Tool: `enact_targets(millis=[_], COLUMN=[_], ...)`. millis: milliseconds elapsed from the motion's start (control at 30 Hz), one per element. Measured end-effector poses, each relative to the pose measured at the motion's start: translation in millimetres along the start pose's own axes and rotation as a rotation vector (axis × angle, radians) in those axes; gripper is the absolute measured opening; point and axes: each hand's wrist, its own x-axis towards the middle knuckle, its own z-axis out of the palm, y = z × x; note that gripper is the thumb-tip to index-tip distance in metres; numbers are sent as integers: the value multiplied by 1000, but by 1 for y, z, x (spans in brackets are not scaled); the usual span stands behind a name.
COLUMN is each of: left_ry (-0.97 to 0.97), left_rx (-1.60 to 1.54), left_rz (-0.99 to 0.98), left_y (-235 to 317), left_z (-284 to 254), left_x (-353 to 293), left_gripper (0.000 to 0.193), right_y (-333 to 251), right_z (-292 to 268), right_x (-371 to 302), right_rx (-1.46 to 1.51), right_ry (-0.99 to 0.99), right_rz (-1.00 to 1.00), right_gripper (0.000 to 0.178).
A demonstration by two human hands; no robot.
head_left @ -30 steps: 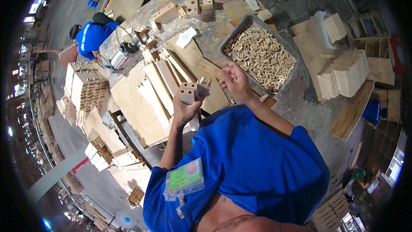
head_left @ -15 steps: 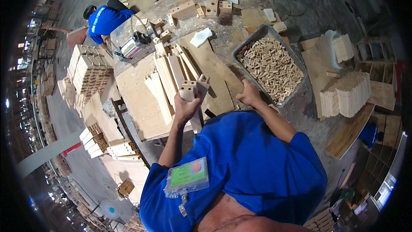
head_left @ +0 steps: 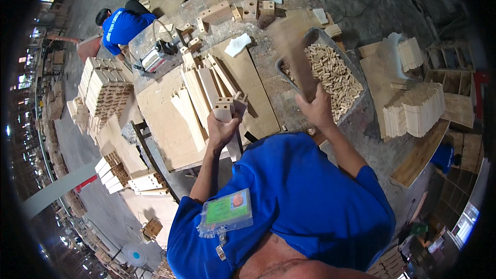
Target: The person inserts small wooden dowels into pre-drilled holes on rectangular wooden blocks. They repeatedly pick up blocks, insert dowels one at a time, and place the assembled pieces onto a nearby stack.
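Observation:
My left hand point(head_left: 222, 130) is closed around pale wooden bars point(head_left: 224, 108), held upright with drilled holes in their top ends. Short dowels point(head_left: 241, 96) stick out of the end of one bar. My right hand point(head_left: 318, 107) grips the lower end of a flat wooden board point(head_left: 298, 57), blurred by motion. The raised board hides part of a grey tub point(head_left: 366, 95) filled with loose wooden dowels point(head_left: 333, 72). Beside my left hand, more wooden bars point(head_left: 194, 95) lie in a loose pile on a brown sheet point(head_left: 160, 124) covering the workbench.
Drilled blocks point(head_left: 250, 5) and white foam pieces point(head_left: 237, 45) lie across the bench. A clamp-like tool point(head_left: 157, 57) sits at its left edge. Stacked bars point(head_left: 106, 85) stand at left, bundled slats point(head_left: 416, 111) at right. A co-worker in blue point(head_left: 124, 27) crouches beyond the bench.
My right hand has moved right and lifted the board from low over the bench to a steep angle across the tub. My left hand keeps its hold on the bars, almost still.

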Motion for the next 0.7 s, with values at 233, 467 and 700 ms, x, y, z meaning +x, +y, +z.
enact_targets(millis=[233,467,700], left_ry=[-12,83,251], left_rx=[27,-199,-165], left_rz=[87,-139,102], left_y=[-9,-14,23], left_z=[-3,-41,-89], left_x=[11,37,107], left_gripper=[30,38,56], right_y=[10,56,100], right_z=[10,45,99], right_x=[-20,-16,-6], right_rx=[-262,-148,-244], right_ry=[-182,-157,-316], right_rz=[-327,102,41], right_gripper=[50,41,44])
